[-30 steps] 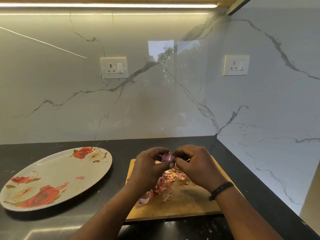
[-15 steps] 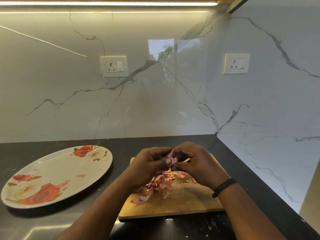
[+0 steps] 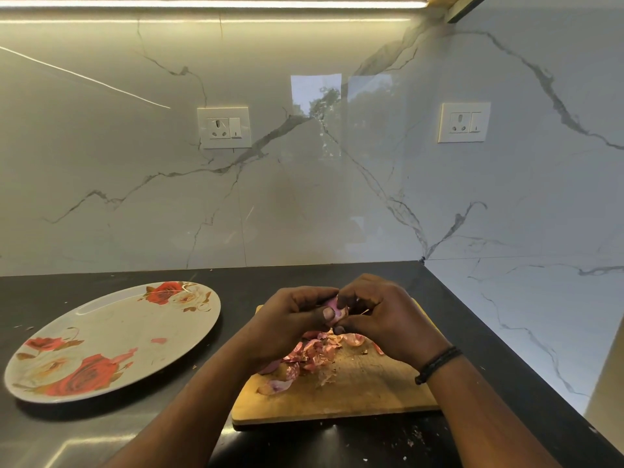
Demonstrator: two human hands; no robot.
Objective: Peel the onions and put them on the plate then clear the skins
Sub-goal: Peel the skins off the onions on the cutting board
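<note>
Both hands, left hand (image 3: 290, 320) and right hand (image 3: 381, 320), pinch one onion (image 3: 336, 310) above the board (image 3: 354, 390) so skins (image 3: 309, 358) drop there; plate (image 3: 101, 332) waits at nine o'clock

Both hands (image 3: 341, 319) gripping onion (image 3: 335, 309), skins (image 3: 310, 358) on board (image 3: 364, 393)

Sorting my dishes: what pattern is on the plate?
Red and cream roses on an off-white plate, clearest in the head view.

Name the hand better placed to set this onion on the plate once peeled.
Left, probably. The left hand grips the small purple onion with the right hand, and the rose-patterned oval plate lies on its side of the wooden board.
</note>
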